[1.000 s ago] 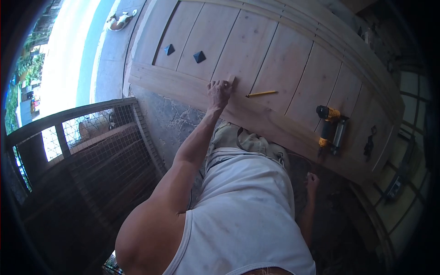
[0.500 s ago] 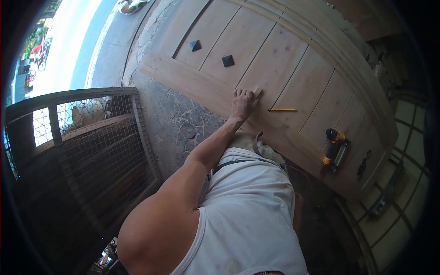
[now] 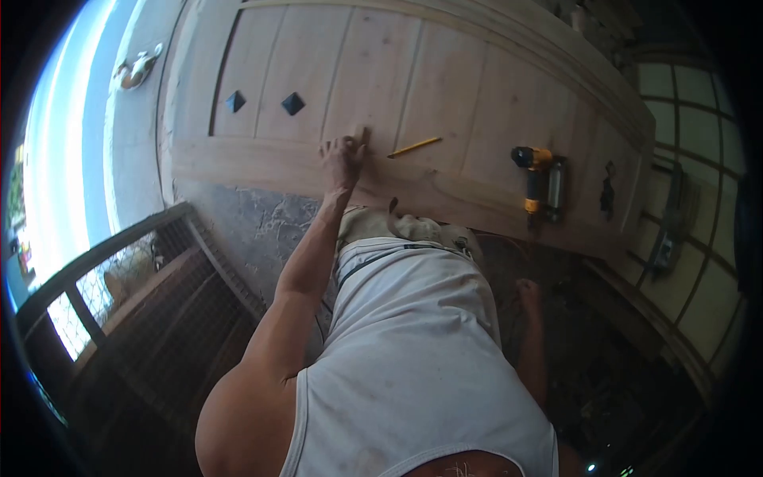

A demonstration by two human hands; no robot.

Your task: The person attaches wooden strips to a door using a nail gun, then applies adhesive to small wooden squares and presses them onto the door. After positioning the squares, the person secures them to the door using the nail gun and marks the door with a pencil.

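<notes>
My left hand (image 3: 343, 161) rests on the near rail of a wooden panel door (image 3: 262, 153). Its thumb and fingers close on a small wooden block (image 3: 362, 134), which lies against the door. A yellow pencil (image 3: 415, 147) is on the boards just right of that hand. Two dark pyramid-shaped pieces (image 3: 293, 103) sit on the panel further left. Low at my right side hangs my right hand (image 3: 528, 292), its fingers curled in shadow; whether anything is inside them is hidden.
A black and yellow nail gun (image 3: 537, 183) lies on the door, with a dark ornate metal piece (image 3: 608, 191) to its right. A wire-mesh wooden frame (image 3: 135, 278) stands at my left. An animal (image 3: 137, 68) lies on the pavement outside.
My view has turned, so the door looks more level and shifted left. My right hand shows more fully beside my body. My left hand stays at the wooden block.
</notes>
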